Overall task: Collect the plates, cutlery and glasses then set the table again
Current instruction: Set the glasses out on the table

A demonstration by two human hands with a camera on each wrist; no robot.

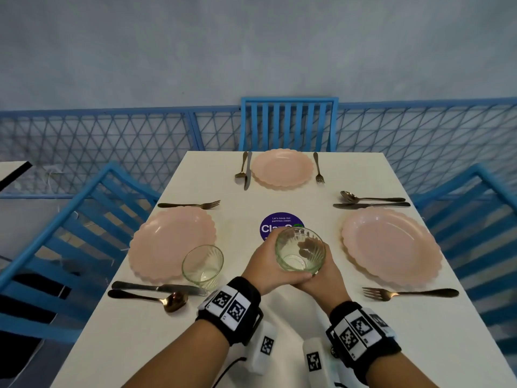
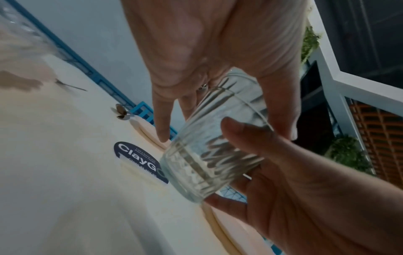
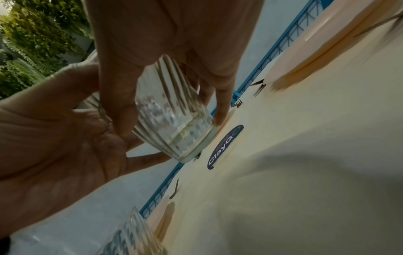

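White worktop (image 1: 279, 331) running long and narrow away from the viewer. Blue slatted chairs standing at 12 o'clock (image 1: 289, 123), 9 o'clock (image 1: 70, 233) and 3 o'clock (image 1: 481, 219). Blue lattice railing (image 1: 112, 141) sitting behind, grey wall (image 1: 251, 46) above it.

Three pink scalloped plates lying on the worktop: far plate (image 1: 282, 168) at 12, left plate (image 1: 170, 245) at 9, right plate (image 1: 391, 246) at 3. Cutlery lying beside each: a fork (image 1: 409, 294) near the right plate, a knife (image 1: 156, 287) and spoon (image 1: 151, 299) near the left plate.

Round purple sticker (image 1: 275, 224) sitting at worktop centre, reading "Let's keep our pantries clean." and "ClayGo", part hidden behind the held glass in the head view; the left wrist view is showing "ClayG" and a smaller line too blurred to read.

Ribbed clear glass (image 1: 300, 253) being held above the worktop centre, just at 6 o'clock of the sticker. Left hand (image 1: 264, 271) and right hand (image 1: 326, 278) both wrapping it, fingers grasping its sides, thumbs meeting at the near side. A second glass (image 1: 202, 266) standing free at the left plate's near edge, beside the knife.

Wrist views only: green foliage (image 3: 32, 43) showing past the hands, a white frame (image 2: 340, 72) and orange-brown lattice (image 2: 381, 129). Both wrist views are showing the glass lifted clear of the surface and tilted in frame. Black wristbands with coded tags (image 1: 229, 303) appearing in the head view only.
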